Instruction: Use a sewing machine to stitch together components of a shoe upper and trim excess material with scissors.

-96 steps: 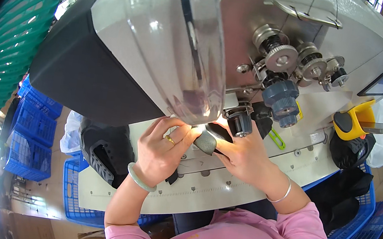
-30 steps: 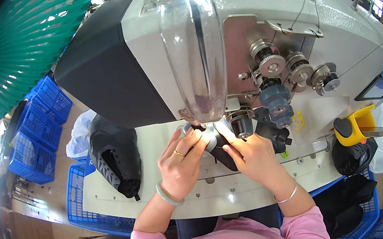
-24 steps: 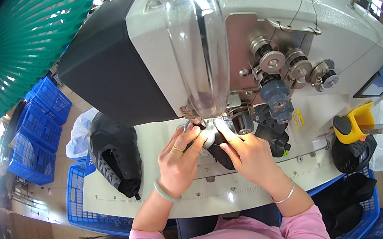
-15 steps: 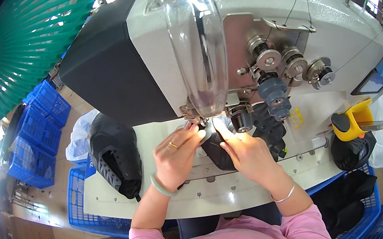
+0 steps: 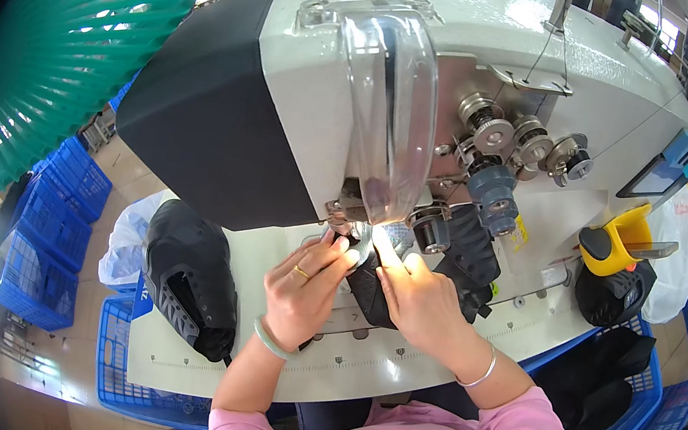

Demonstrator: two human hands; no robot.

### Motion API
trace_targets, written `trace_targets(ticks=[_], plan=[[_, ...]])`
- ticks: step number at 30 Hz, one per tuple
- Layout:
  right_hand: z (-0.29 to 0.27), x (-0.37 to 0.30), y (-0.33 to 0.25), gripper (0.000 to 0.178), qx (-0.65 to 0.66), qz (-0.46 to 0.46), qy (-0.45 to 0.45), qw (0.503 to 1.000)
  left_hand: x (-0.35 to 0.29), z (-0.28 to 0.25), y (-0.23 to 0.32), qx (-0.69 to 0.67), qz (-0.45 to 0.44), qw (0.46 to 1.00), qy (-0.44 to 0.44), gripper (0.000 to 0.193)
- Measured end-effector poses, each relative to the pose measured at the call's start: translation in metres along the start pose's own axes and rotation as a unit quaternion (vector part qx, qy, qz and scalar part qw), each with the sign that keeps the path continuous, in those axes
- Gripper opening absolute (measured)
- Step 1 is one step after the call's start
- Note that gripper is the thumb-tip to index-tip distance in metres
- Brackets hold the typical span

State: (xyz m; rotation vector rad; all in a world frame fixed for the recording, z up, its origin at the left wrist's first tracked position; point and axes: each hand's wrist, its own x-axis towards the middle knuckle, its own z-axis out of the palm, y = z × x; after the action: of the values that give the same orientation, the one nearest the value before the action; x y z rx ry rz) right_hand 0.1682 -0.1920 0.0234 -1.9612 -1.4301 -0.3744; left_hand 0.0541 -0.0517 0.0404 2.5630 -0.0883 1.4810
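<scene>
A large white and black sewing machine (image 5: 308,101) with a clear guard (image 5: 396,115) fills the upper middle. Under its needle lies a black shoe upper piece (image 5: 369,286) on the white table (image 5: 356,366). My left hand (image 5: 306,285), with a ring and a green bangle, pinches the piece's left edge close to the needle. Pressed on the same piece from the right is my right hand (image 5: 420,304), fingertips in the bright lamp spot. The needle itself is hidden behind the guard.
A stack of black shoe uppers (image 5: 189,281) lies on the table's left end. A yellow and black tool (image 5: 613,249) sits at the right over more black pieces. Blue crates (image 5: 50,250) stand on the floor left and right. A green fan guard (image 5: 75,37) hangs at upper left.
Both hands have slid up toward the needle with the black piece, the left hand closing from a flat hold into a pinch. My view has tilted slightly.
</scene>
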Motion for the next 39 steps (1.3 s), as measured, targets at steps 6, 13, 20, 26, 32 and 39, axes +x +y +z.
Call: trace_targets(ticks=[6,13,20,26,32,39], plan=[[0.003,0.005,-0.001,0.018,0.003,-0.004,0.024,1.0,0.001,0.004,-0.008,0.0,0.009,1.0,0.001,0.022],[0.01,0.01,0.007,0.018,0.023,-0.013,0.054,0.998,0.004,0.005,-0.013,0.01,0.023,1.0,0.006,0.02],[0.003,0.008,0.007,0.019,-0.05,-0.003,0.033,0.998,0.006,0.008,-0.015,-0.048,-0.084,0.995,0.025,0.015],[0.0,0.011,0.003,0.018,-0.077,0.005,0.029,0.997,0.01,0.008,-0.01,-0.031,-0.063,0.997,0.017,0.015],[0.002,0.012,0.0,0.019,-0.072,0.005,0.017,0.997,0.004,0.005,-0.017,-0.006,0.003,1.0,0.018,0.017],[-0.001,0.019,0.009,0.02,-0.041,0.001,0.009,0.999,0.008,0.008,-0.02,0.002,0.049,0.998,0.027,0.018]])
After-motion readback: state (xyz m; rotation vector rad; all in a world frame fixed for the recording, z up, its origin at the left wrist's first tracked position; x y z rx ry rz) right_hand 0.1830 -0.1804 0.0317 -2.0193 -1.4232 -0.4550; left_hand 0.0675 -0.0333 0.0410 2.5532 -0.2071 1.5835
